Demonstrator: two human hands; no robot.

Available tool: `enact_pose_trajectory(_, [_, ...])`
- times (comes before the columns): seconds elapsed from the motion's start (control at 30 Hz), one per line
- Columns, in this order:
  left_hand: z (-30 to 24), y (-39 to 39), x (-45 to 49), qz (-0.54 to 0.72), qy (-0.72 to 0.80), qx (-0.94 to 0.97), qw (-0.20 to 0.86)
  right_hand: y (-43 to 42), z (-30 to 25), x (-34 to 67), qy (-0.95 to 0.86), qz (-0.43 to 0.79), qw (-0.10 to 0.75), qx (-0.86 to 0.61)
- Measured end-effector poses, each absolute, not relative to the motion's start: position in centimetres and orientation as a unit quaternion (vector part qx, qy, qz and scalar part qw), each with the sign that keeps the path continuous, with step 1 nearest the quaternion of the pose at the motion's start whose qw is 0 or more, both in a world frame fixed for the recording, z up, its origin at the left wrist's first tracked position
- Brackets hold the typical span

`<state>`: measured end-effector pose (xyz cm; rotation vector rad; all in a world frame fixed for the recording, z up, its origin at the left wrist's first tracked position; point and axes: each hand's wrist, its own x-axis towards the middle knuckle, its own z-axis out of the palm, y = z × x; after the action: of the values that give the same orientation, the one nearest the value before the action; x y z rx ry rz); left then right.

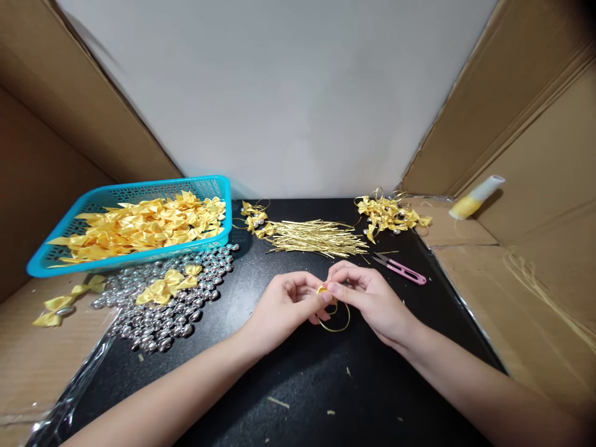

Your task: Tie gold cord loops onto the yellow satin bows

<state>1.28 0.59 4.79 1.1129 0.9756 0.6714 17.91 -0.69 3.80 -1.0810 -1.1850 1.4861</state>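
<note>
Near the middle of the black tabletop, my left hand (294, 301) and my right hand (361, 295) meet, fingertips pinched close together. Between the left thumb and fingers shows a small part of a yellow ribbon bow (321, 290); most of it is hidden by the fingers. A loop of thin gold cord (345, 323) hangs below the fingertips. My right thumb and fingers pinch at the cord close to the bow. Just beyond my hands lies a pile of cut gold cords (316, 238). Pink thread snips (403, 270) rest to the right.
At left a blue basket (228, 211) holds many yellow bows. Silver beads (153, 323) spread before it, with several bows (162, 288) on top. Corded bows (393, 214) are heaped at back right. A yellow-and-white spool (477, 197) stands beyond. Cardboard walls (540, 124) flank the table.
</note>
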Motion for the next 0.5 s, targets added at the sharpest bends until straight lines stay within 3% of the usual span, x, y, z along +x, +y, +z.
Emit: enact_pose_trajectory(0.5, [4.50, 0.46, 1.21, 0.338, 0.408, 0.454, 0.717, -0.50, 4.06, 18.27, -0.489, 0.608, 0.461, -0.423])
